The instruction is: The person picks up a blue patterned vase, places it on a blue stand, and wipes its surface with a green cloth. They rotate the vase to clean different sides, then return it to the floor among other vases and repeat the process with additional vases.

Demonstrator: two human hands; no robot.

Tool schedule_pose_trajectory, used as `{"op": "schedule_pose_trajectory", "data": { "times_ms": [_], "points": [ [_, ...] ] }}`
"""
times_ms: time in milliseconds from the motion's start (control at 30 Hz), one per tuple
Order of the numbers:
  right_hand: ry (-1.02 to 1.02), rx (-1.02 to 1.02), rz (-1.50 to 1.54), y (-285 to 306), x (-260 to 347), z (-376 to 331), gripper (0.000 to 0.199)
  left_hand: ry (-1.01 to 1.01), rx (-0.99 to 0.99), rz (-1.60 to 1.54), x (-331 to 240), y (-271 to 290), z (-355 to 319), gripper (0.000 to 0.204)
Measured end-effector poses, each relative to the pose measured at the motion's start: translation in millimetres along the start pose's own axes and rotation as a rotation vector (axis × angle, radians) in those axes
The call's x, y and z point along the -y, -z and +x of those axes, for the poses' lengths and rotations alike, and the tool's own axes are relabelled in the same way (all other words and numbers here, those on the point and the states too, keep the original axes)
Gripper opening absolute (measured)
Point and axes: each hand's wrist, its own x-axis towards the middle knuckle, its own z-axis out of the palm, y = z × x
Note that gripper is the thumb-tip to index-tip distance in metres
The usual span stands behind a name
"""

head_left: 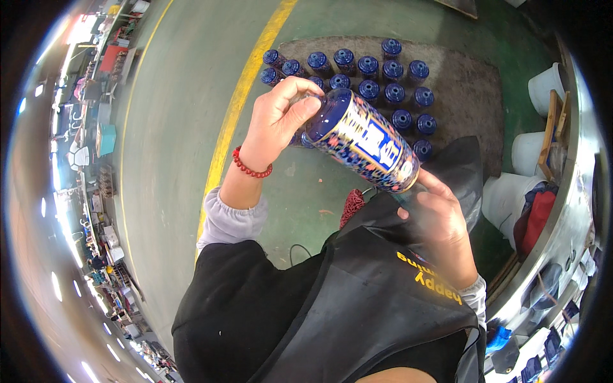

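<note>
A dark blue bottle (365, 142) with a flowered, gold-edged label lies tilted across the space in front of me, both hands on it. My left hand (274, 118), a red bead bracelet at its wrist, closes thumb and fingers around the upper-left end, hiding part of it. At the lower-right end, my right hand (442, 220) supports the bottle with its fingers against the base; this hand is slightly blurred. Beyond the held bottle, several similar blue bottles (368, 66) stand upright in loose rows on the floor.
The standing bottles rest on a brown mat (476, 83) on the green floor. A yellow line (246, 83) runs along its left. White buckets (507, 198) and a metal-edged bench (543, 255) are at my right. A black apron (377, 287) covers my front.
</note>
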Motion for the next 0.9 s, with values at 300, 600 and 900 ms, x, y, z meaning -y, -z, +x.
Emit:
{"op": "schedule_pose_trajectory", "data": {
  "times_ms": [300,600,900],
  "points": [
    [-0.039,-0.038,-0.016,1,-3,-5,0.063,0.061,-0.116,0.066,-2,-16,4,0.023],
    [-0.141,0.014,0.044,4,-8,-5,0.064,0.222,-0.136,0.229,0,-22,8,0.04],
    [-0.184,0.035,0.065,9,-13,-3,0.062,0.206,-0.118,0.313,5,-26,12,0.044]
  ]
}}
